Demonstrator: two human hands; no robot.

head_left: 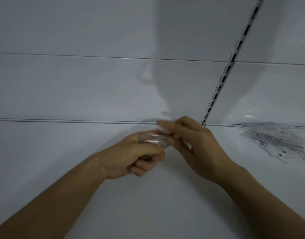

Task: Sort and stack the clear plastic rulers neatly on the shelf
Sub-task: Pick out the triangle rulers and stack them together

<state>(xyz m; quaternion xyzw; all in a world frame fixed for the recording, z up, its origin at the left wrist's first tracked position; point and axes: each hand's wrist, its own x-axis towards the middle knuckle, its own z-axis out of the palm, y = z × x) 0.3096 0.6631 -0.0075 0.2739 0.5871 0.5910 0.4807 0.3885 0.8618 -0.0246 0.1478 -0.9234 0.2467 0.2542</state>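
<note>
1. The left hand [131,152] and right hand [191,144] both grip a blurred bundle of clear rulers [155,141], probably several.
2. A loose ruler pile [276,140] lies on the white shelf [62,161], well right of the hands.

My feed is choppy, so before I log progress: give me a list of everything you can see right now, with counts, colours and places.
held rulers: a small bunch, count blurred, clear plastic, between both hands at centre
loose rulers: a scattered pile, count not readable, clear with grey markings, on the shelf at far right
shelf: one, glossy white, under the hands
back panels: white, behind the shelf, split by horizontal seams
slotted upright: one, white with dark slots, running from the shelf's back edge up to the top right
left hand: fingers curled round the held rulers
right hand: fingers pinching the other end of the bunch
</note>
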